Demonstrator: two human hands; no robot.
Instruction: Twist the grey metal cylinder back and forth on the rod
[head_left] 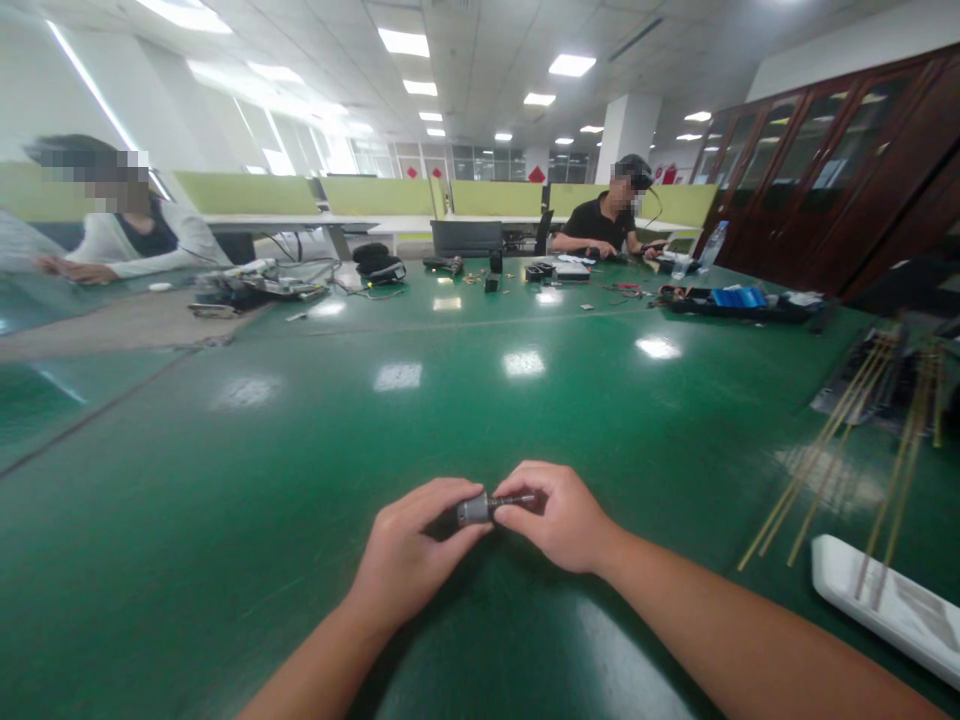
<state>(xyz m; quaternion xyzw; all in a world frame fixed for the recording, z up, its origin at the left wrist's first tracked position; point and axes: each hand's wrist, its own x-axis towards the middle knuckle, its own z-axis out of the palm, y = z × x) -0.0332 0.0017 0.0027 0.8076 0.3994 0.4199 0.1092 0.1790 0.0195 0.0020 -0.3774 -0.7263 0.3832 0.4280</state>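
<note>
Over the near middle of the green table, both hands meet on a small metal part, a short grey cylinder point(474, 511) with a thin, dark stepped shaft point(517, 501) to its right; it resembles a drill chuck. My left hand point(412, 540) grips the cylinder between thumb and fingers. Around the shaft, my right hand point(561, 515) is closed, thumb below and fingers above. The part lies nearly level, the shaft's far end showing between the right fingers. Some of its surface is hidden by my fingertips.
Thin brass-coloured rods point(832, 445) and a white plastic tray point(885, 610) lie at the right. Across the green table point(315, 430) are a black tray point(697, 305), a bottle point(712, 247), electronic parts point(259, 283) and a black pouch point(379, 264). Two people sit across and at left.
</note>
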